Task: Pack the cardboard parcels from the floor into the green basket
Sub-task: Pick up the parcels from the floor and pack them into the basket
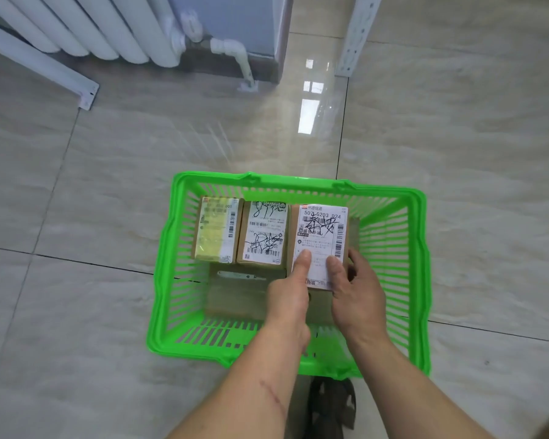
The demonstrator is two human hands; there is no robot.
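The green basket [290, 274] sits on the tiled floor [76, 185] at about 6 o'clock of the view, its long side running left to right, and both hands reach down into it from the near edge. Along the basket's far wall, at its 12 o'clock side, three cardboard parcels lie flat in a row with their labels up: a yellow-labelled parcel [217, 231] toward 10 o'clock, a scribbled parcel [263, 232] just beside it in the middle, and the right-hand parcel [322, 239] toward 1 o'clock. Laid side by side like this, they fill the far strip and leave the near half free for more. A flatter plain parcel [244, 293] lies in that near half, around 7 o'clock from the middle one, seemingly at the bottom. The left hand [290, 296] has its thumb laid flat on the label of the right-hand parcel, while the right hand [354, 289] curls its fingers round that parcel's near right corner with the thumb on top; together they grip it, probably to square it against its neighbour and settle it level. Whether it already rests fully down cannot be told. No parcels show on the visible floor, so the packing looks well advanced. A white radiator [86, 26] stands at 11 o'clock, and a dark shoe [330, 403] shows at 6 o'clock below the basket.
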